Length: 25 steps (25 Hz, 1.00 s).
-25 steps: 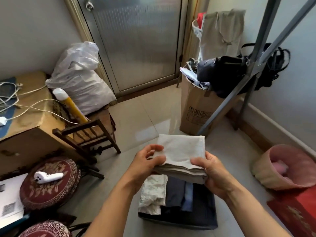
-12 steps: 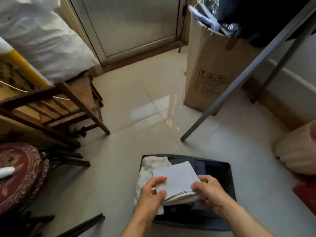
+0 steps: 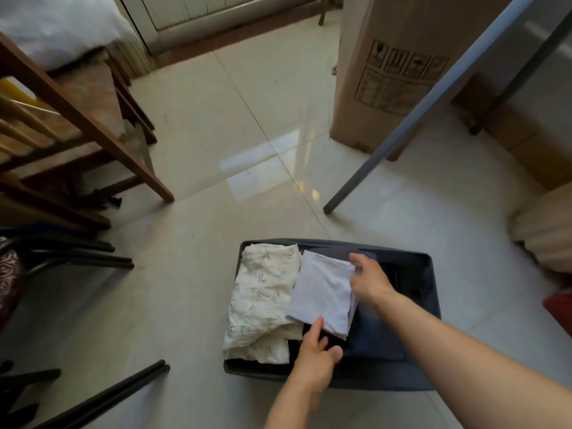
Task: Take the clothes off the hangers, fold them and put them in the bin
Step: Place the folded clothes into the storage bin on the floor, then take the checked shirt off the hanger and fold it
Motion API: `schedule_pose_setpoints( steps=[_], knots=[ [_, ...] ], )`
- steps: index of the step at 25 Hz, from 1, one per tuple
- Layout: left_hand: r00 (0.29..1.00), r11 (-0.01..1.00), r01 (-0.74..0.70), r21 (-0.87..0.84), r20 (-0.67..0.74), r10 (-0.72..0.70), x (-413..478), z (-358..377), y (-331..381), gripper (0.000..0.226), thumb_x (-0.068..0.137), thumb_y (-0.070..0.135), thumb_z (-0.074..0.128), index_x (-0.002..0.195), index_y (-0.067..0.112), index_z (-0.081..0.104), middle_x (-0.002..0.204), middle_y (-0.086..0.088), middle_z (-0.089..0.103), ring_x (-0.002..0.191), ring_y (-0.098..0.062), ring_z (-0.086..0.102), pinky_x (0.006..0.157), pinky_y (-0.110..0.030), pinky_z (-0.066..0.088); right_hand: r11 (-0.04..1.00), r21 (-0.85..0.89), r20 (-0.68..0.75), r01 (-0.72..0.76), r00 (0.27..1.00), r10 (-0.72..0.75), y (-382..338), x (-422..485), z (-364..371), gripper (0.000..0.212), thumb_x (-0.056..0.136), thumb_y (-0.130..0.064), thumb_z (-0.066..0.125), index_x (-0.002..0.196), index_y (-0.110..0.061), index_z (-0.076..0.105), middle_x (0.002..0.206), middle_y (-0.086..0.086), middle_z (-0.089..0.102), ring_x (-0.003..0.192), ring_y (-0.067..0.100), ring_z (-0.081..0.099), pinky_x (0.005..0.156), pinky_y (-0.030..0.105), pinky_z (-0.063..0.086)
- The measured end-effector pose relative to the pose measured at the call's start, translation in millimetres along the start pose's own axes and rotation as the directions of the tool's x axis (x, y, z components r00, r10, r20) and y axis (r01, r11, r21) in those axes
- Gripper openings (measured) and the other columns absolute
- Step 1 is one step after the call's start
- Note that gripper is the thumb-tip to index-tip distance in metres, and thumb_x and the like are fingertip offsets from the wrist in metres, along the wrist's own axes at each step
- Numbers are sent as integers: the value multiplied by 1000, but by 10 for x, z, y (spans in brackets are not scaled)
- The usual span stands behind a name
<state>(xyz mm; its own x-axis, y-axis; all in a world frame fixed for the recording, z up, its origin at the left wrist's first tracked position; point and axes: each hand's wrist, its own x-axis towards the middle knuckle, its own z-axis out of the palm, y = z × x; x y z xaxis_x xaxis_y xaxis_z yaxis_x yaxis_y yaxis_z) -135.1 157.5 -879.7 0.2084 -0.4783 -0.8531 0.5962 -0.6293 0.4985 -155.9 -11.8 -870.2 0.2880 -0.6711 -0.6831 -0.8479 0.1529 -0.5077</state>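
Note:
A dark blue fabric bin point(image 3: 433, 280) stands on the floor in front of me. Inside, a cream lace garment point(image 3: 263, 298) lies at the left, and dark folded clothes point(image 3: 374, 339) fill the right. A folded pale grey cloth point(image 3: 322, 292) lies tilted in the middle, on top of the others. My right hand point(image 3: 370, 281) pinches that cloth at its far right corner. My left hand point(image 3: 315, 354) is at the near edge, its index finger touching the cloth while the other fingers curl loosely.
A wooden chair frame point(image 3: 93, 128) stands at the left, with dark chair legs point(image 3: 102, 261) below it. A cardboard box point(image 3: 383, 72) and slanted grey metal rack legs point(image 3: 402, 125) are at the back right. A pink basket point(image 3: 544, 233) sits at the right edge.
The folded cloth went down from chest height into the bin and now rests on the clothes. My left hand has let go of its side and only touches the near edge.

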Motion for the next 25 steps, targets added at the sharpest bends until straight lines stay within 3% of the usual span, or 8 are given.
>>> schedule_pose_setpoints(
  steps=[4, 6, 8, 11, 13, 16, 21, 25],
  knots=[
    [994, 994, 99, 44, 45, -101, -182, -12, 106, 68, 96, 3, 51, 154, 25, 22, 151, -11, 37, 136, -14, 39, 80, -20, 47, 999, -50, 13, 0, 1000, 1, 32, -152, -74, 66, 88, 7, 44, 150, -12, 30, 157, 7, 23, 143, 24, 27, 114, 28, 22],
    [997, 996, 77, 39, 14, -77, -345, 29, 263, 62, 97, 5, 51, 152, 22, 26, 138, -4, 46, 111, -11, 52, 73, -18, 46, 1000, 4, -18, 6, 1000, -6, -11, -335, -127, 64, 88, 7, 44, 148, -11, 34, 155, 8, 27, 141, 24, 31, 111, 26, 25],
    [999, 1000, 31, -3, -41, -31, -549, 92, 503, 56, 97, 6, 51, 149, 18, 33, 132, 0, 49, 97, -8, 53, 75, -21, 48, 997, 82, -19, 1, 1000, 0, -93, -589, -197, 57, 89, 5, 44, 143, -13, 42, 147, 10, 38, 129, 23, 44, 99, 24, 35],
    [994, 990, -49, -130, -104, 36, -947, 196, 913, 46, 97, 8, 53, 142, 14, 44, 138, -8, 50, 112, -17, 54, 88, -33, 51, 966, 256, 6, -17, 1000, 16, -254, -1012, -337, 44, 90, 2, 48, 131, -12, 55, 132, 10, 54, 112, 20, 54, 94, 30, 45],
    [989, 976, -99, -194, -128, 75, -1296, 253, 1180, 41, 97, 9, 54, 138, 11, 49, 130, -10, 57, 111, -19, 58, 86, -33, 53, 919, 394, 33, -29, 999, 18, -393, -1362, -506, 38, 90, 2, 49, 125, -11, 59, 122, 10, 61, 104, 20, 60, 92, 36, 52],
    [986, 948, -148, -283, -120, 118, -1867, 319, 1520, 36, 98, 8, 53, 133, 10, 51, 110, -7, 66, 103, -21, 64, 86, -34, 54, 821, 569, 83, -44, 997, -3, -668, -1957, -823, 29, 93, 0, 50, 119, -8, 60, 108, 10, 66, 90, 20, 65, 73, 30, 55],
    [974, 905, -222, -362, -112, 194, -2923, 504, 1896, 31, 97, 12, 54, 128, 7, 55, 105, -9, 69, 99, -22, 66, 91, -39, 53, 687, 726, 79, -4, 994, -79, -992, -2891, -1400, 24, 95, -2, 48, 115, -8, 60, 99, 14, 71, 86, 22, 70, 80, 35, 57],
    [965, 889, -260, -376, -71, 252, -3655, 655, 1996, 31, 99, 14, 52, 129, 5, 54, 109, -12, 68, 96, -23, 67, 83, -36, 55, 613, 787, 2, 74, 992, -123, -1084, -3649, -1758, 24, 97, -2, 46, 115, -7, 60, 97, 14, 72, 83, 22, 70, 73, 30, 57]
  ],
)
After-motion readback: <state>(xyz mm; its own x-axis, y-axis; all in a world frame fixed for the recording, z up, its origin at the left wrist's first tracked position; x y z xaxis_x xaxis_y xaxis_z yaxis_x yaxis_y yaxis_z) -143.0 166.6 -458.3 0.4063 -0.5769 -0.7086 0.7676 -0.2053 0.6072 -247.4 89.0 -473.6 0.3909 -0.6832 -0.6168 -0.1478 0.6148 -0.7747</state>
